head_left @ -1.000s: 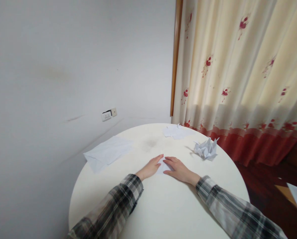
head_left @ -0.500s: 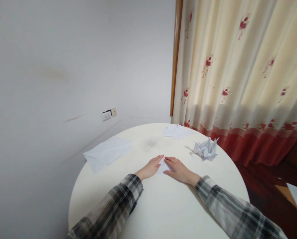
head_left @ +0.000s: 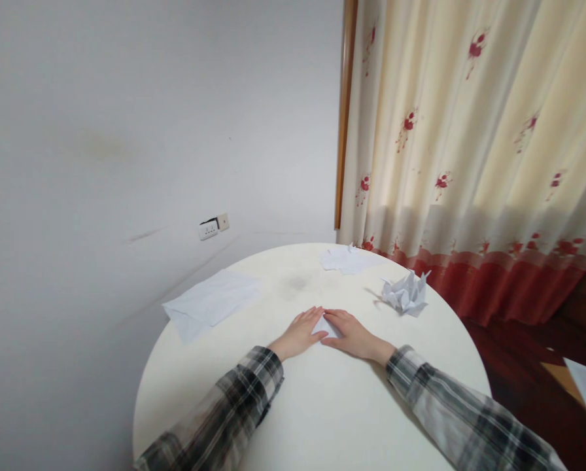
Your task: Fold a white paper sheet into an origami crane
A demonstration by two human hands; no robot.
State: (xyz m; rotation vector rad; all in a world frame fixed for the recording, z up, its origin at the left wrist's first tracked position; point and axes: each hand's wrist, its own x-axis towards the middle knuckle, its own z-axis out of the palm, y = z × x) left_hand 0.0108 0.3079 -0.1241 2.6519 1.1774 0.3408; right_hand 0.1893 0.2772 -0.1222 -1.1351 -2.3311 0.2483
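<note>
A small folded piece of white paper (head_left: 327,327) lies on the round white table (head_left: 322,405), partly covered by my hands. My left hand (head_left: 300,333) holds its left side, fingers together along the edge and thumb across the lower part. On the right side, my right hand (head_left: 352,333) grips the paper the same way, its thumb close to the left one. Both sets of fingertips meet near the paper's top point. The exact folds under the fingers are hidden.
White sheets (head_left: 214,301) lie at the table's left edge. A flat paper (head_left: 349,260) with a small folded piece on it is at the back. Several folded paper cranes (head_left: 405,294) cluster at the right. Behind stand a wall and a floral curtain (head_left: 440,131).
My left hand has shifted slightly, its thumb moving right toward the right thumb and covering more of the paper. The right hand has stayed almost in place.
</note>
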